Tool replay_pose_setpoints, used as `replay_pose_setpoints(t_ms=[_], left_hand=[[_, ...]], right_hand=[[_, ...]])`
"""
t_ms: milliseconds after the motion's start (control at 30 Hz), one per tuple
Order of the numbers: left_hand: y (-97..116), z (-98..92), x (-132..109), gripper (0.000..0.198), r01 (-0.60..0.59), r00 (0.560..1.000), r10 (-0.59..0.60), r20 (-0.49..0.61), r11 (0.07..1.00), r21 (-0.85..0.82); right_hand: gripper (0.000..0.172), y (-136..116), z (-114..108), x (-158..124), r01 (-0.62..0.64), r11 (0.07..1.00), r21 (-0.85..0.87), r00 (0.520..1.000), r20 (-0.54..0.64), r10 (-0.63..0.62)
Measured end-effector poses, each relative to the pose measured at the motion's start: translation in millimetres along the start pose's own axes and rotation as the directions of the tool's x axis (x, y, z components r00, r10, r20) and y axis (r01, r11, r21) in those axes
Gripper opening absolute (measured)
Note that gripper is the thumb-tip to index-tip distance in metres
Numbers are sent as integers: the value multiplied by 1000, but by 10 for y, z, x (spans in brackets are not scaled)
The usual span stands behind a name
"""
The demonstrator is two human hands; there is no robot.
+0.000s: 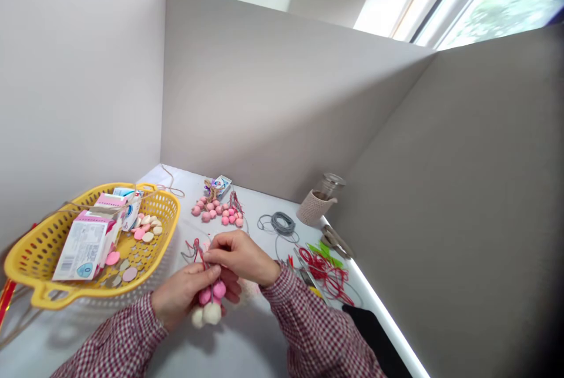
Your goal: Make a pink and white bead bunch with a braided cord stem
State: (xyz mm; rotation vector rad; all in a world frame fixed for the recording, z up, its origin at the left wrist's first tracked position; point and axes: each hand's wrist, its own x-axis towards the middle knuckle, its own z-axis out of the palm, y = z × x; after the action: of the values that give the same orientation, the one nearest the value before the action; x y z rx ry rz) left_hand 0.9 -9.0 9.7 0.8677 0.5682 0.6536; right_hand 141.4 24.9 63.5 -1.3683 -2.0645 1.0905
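Note:
My left hand (181, 291) is closed around the upper part of a small bunch of pink and white balls (212, 313), which hangs below the fingers. Red and grey cords (194, 248) stick up from the top of the bunch. Just above, my right hand (244, 256) pinches these cords between thumb and forefinger, close to my left thumb. The exact spot of the pinch is partly covered by the fingers. Farther back on the white table lie finished-looking clusters of pink balls (215, 211), one with red and grey cord ends.
At left stands a yellow basket (174, 213) holding boxes (83, 248) and pink and white discs (139, 234). To the right are a coil of grey cord (282, 223), tangled red cord (324, 272), green strips (328, 254), and a tilted jar in a woven cover (314, 207). Grey panels (264, 96) enclose the table.

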Motion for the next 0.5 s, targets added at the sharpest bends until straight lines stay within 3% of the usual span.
replay_pose_setpoints(t_ms=[100,167,267,367,500], left_hand=[[-58,6,36,44,32,998,-29,-61,998,53],[-80,-8,48,45,23,992,-20,-123,999,25],[-90,-30,51,42,1,981,-9,-194,999,-39],[-108,-40,61,41,-3,970,-17,-243,997,-83],[-145,-53,85,42,0,953,-33,-300,994,-107]], right_hand=[[18,186,-153,70,-169,965,-202,985,-19,169],[21,371,-336,149,-279,919,-278,959,-137,249],[23,660,-559,303,-465,807,-363,874,-332,354],[28,861,-582,472,-566,718,-406,814,-411,409],[28,978,-485,626,-605,682,-410,787,-435,437]])
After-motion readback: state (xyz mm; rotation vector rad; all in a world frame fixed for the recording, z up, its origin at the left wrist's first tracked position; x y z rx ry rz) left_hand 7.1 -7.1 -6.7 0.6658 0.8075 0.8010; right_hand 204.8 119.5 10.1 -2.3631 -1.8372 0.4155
